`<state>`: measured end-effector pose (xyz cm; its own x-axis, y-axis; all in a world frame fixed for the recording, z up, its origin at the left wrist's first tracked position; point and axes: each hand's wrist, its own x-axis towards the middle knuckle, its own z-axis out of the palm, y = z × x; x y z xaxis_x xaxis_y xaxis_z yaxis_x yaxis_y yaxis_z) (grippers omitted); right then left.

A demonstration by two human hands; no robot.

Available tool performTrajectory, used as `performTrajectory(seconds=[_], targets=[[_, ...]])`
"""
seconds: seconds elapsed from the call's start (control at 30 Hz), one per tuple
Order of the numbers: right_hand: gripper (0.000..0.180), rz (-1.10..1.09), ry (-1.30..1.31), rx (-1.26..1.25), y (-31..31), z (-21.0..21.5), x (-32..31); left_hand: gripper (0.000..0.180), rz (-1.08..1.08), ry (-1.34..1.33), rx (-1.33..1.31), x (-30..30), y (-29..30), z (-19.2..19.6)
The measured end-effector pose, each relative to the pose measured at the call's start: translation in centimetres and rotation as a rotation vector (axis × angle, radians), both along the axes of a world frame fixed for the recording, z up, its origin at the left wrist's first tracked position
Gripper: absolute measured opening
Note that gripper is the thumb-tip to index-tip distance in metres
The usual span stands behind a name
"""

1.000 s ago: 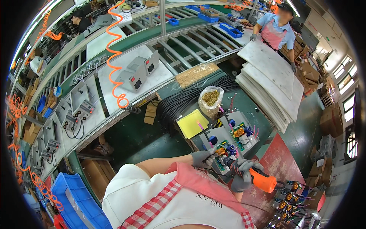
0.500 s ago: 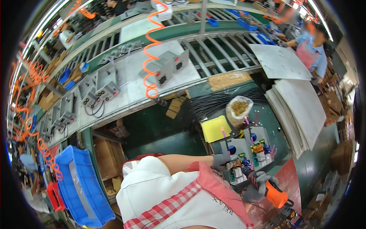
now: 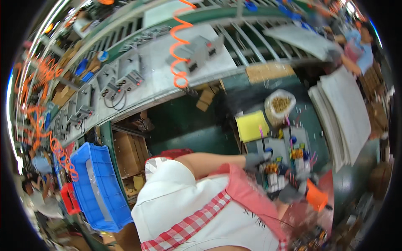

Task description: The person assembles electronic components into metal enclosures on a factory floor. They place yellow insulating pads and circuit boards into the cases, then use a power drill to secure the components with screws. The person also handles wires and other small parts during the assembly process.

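Observation:
In a grey glove, my right hand [image 3: 294, 193] is wrapped round an orange and black power screwdriver [image 3: 317, 195]. The tool's dark front end points left toward a circuit board [image 3: 274, 178] with a copper coil and white blocks. My left hand [image 3: 257, 160], also gloved in grey, is at the near edge of a grey metal plate [image 3: 276, 148], beside that board. Motion smears its fingers, and whether they hold anything cannot be made out. A second board [image 3: 298, 154] with a coil and pink-tipped wires lies just to the right.
Behind the boards stand a clear bag of brass-coloured small parts [image 3: 280, 104] and a yellow pad [image 3: 252, 126]. Pale panels [image 3: 339, 121] are stacked at the right. A blue crate [image 3: 100, 188] stands at the left. An orange coiled hose [image 3: 180, 54] hangs before the roller conveyor [image 3: 251, 44].
My view has shifted, so the scene sits further right. My left hand has moved off the near board's coil toward the plate's edge. The screwdriver stays in my right hand.

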<state>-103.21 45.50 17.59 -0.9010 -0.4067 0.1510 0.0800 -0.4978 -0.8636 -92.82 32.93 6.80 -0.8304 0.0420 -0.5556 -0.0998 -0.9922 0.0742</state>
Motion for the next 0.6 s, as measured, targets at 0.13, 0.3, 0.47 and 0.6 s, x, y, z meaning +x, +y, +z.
performTrajectory(seconds=[0.13, 0.3, 0.47, 0.6], targets=[[0.040, 0.028, -0.128, -0.001, -1.4, -0.9, 0.2, 0.012, -0.072, 0.042, -0.105, 1.8, -0.9, -7.0], [0.037, 0.138, 0.186, 0.045, -2.8, -2.7, -1.0, 0.028, 0.007, -0.105, -0.362, 3.8, -2.9, -7.0], [0.037, 0.132, 0.215, 0.040, -3.4, -4.0, -1.0, 0.028, -0.169, -0.244, -0.550, 4.1, -3.0, -6.7], [0.039, 0.159, 0.142, 0.122, -2.8, -4.2, -1.1, 0.024, -0.220, -0.267, -0.541, 2.9, -2.4, -7.3]])
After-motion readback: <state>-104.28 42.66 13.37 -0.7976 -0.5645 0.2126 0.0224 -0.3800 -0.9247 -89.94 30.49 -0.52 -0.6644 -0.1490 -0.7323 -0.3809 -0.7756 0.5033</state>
